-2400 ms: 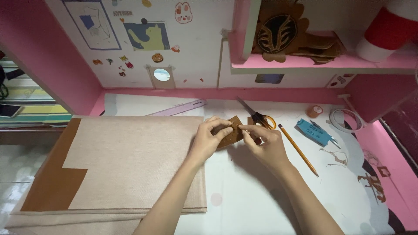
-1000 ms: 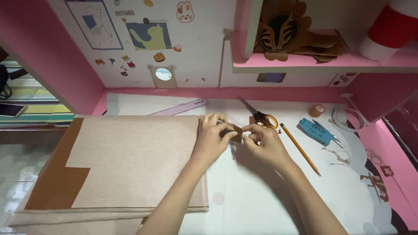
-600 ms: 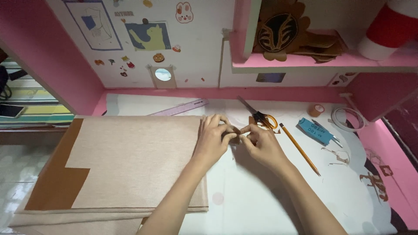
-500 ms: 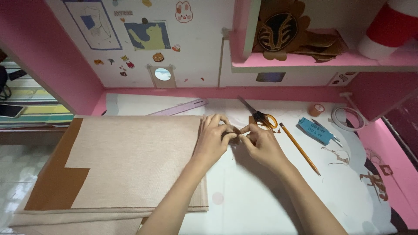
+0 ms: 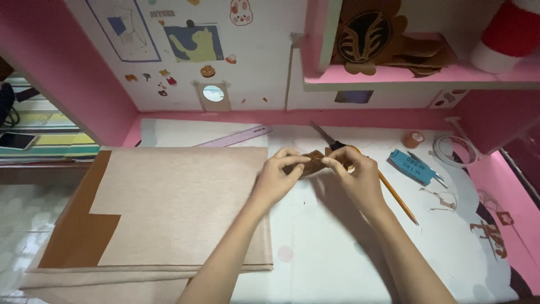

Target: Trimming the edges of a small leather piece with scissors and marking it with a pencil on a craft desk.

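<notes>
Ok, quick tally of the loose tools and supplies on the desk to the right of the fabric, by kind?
Scissors: 1
Pencil: 1
Ruler: 1
Tape rolls: 2, a small brown one and a clear ring
Blue cutter: 1
Small brown piece held by left hand and right hand: 1
Total: 7

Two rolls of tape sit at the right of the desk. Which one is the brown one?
The small brown tape roll, nearer the hands and beside the blue utility knife. The other, the larger white tape ring, lies further right by the pink wall.
</notes>
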